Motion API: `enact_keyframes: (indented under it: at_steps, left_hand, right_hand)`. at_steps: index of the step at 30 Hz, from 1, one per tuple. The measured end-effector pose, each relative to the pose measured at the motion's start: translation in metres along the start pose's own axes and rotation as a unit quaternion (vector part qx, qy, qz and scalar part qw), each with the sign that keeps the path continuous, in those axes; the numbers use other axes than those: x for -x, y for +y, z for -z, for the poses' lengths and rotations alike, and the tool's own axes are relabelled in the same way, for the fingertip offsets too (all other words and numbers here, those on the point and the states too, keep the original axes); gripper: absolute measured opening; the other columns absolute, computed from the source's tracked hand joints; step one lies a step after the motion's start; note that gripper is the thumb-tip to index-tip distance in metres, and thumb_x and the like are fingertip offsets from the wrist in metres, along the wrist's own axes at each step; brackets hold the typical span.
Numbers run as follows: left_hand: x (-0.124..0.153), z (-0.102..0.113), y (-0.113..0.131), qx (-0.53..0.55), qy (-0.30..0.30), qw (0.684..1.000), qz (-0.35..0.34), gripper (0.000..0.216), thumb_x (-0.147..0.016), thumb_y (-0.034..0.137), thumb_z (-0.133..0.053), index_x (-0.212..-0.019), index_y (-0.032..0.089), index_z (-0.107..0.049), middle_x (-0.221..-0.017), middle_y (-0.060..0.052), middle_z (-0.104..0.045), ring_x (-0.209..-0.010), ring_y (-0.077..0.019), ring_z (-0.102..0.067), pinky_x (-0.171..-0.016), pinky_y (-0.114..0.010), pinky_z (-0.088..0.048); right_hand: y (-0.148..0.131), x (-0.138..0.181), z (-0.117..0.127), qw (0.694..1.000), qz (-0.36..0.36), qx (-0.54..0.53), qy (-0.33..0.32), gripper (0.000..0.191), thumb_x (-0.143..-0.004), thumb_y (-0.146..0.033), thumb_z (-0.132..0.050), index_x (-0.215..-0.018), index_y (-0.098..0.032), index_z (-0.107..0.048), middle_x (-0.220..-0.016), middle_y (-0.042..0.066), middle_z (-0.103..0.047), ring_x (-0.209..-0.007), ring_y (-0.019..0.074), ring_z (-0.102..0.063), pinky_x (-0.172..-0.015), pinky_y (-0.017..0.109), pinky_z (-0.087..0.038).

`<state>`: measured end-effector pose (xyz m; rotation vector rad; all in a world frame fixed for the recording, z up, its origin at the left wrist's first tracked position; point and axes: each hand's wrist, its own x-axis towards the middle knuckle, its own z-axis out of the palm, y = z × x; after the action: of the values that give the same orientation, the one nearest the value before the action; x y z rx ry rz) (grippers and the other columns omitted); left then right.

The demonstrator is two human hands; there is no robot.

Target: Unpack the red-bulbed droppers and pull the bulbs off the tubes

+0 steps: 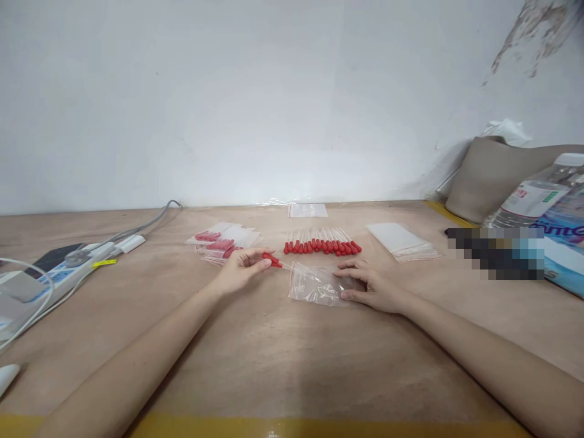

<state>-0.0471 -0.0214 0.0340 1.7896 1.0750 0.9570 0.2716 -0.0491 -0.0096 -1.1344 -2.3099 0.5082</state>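
Red-bulbed pipette (272, 260), pinched in the left hand (241, 268), its stem meeting the clear zip bag (314, 291) beneath the parted fingers of the right hand (378, 288); the tip may snag should the loose film slide.

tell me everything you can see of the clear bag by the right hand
The clear bag looks like thin, shiny, wrinkled plastic, with a faint reddish line near its left end. It lies on the table, the right hand touching its other end. The dropper in the left hand points toward its reddish end.
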Motion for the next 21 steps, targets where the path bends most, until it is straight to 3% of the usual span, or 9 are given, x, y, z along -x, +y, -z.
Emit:
enact_keyframes:
  at_steps: [6,9,12,14,18,21]
  left_hand:
    - [-0.003,0.038,0.023,0.012,0.103,0.994,-0.019,0.042,-0.067,0.039,-0.068,-0.103,0.019,-0.060,-0.091,-0.005,-0.067,-0.078,-0.0170,-0.065,-0.065,-0.027,-0.054]
    - [-0.007,0.044,0.032,0.020,0.172,0.984,-0.048,0.038,-0.067,0.034,-0.068,-0.099,0.017,-0.058,-0.089,-0.004,-0.066,-0.075,-0.0141,-0.064,-0.065,-0.026,-0.054]
    - [-0.023,0.027,0.031,0.032,0.245,0.965,-0.088,0.032,-0.068,0.028,-0.068,-0.094,0.014,-0.056,-0.085,-0.003,-0.065,-0.074,-0.0130,-0.065,-0.071,-0.029,-0.053]
    - [-0.039,0.006,0.023,0.014,0.259,0.958,-0.121,0.029,-0.069,0.027,-0.067,-0.091,0.014,-0.056,-0.085,-0.004,-0.066,-0.076,-0.0145,-0.065,-0.073,-0.030,-0.052]
    - [-0.068,-0.035,0.003,-0.112,0.196,0.950,-0.216,0.015,-0.079,0.024,-0.055,-0.091,0.015,-0.057,-0.091,-0.006,-0.065,-0.085,-0.0156,-0.062,-0.079,-0.030,-0.050]
    - [-0.079,-0.054,-0.005,-0.269,0.142,0.919,-0.248,0.016,-0.083,0.017,-0.048,-0.094,0.017,-0.059,-0.094,-0.006,-0.064,-0.088,-0.0155,-0.060,-0.080,-0.029,-0.047]
  right_hand:
    - [0.000,0.000,-0.001,1.000,-0.002,-0.007,0.009,0.047,-0.073,-0.048,-0.059,-0.112,-0.023,-0.057,-0.117,0.010,-0.049,-0.107,0.0232,-0.048,-0.091,0.040,-0.040]
    - [-0.001,0.001,0.000,1.000,-0.004,-0.010,0.008,0.046,-0.074,-0.047,-0.059,-0.113,-0.023,-0.057,-0.116,0.009,-0.050,-0.105,0.0228,-0.049,-0.090,0.039,-0.041]
    - [-0.001,0.001,0.000,1.000,-0.009,-0.017,0.007,0.046,-0.073,-0.047,-0.059,-0.113,-0.023,-0.057,-0.116,0.009,-0.049,-0.104,0.0224,-0.049,-0.089,0.039,-0.041]
    - [0.000,0.001,-0.001,1.000,-0.011,-0.021,0.006,0.047,-0.073,-0.048,-0.060,-0.113,-0.023,-0.057,-0.116,0.009,-0.049,-0.105,0.0227,-0.049,-0.090,0.039,-0.041]
    - [0.002,0.000,-0.002,1.000,-0.011,-0.021,0.007,0.048,-0.073,-0.049,-0.059,-0.113,-0.024,-0.057,-0.117,0.009,-0.049,-0.108,0.0233,-0.047,-0.092,0.040,-0.039]
    - [0.001,0.000,-0.001,1.000,-0.008,-0.012,0.010,0.048,-0.072,-0.050,-0.059,-0.113,-0.024,-0.058,-0.116,0.009,-0.050,-0.108,0.0232,-0.047,-0.094,0.040,-0.038]
